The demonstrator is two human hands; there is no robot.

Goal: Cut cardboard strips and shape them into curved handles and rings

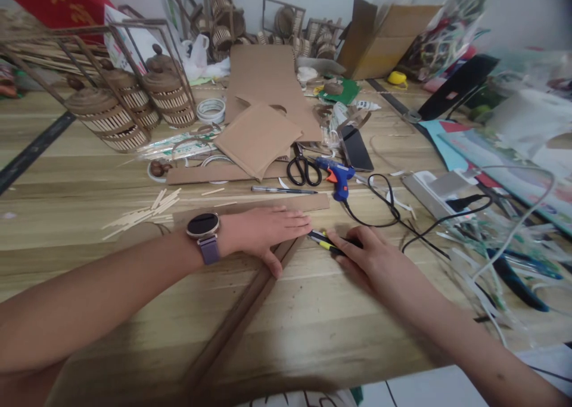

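My left hand, wearing a watch at the wrist, lies flat with fingers stretched to the right. Its palm and thumb rest across a long brown cardboard strip that slants toward the table's front edge. My right hand is closed round a black and yellow utility knife, whose tip points left, close to my left fingertips. Behind my left hand lies another flat cardboard strip. Whether the knife tip touches the cardboard is hard to make out.
Beyond my hands lie a pen, scissors, a blue glue gun with a looping cord, a phone and cardboard sheets. Thin sticks are at left, lantern-like models behind them. A power strip sits at right.
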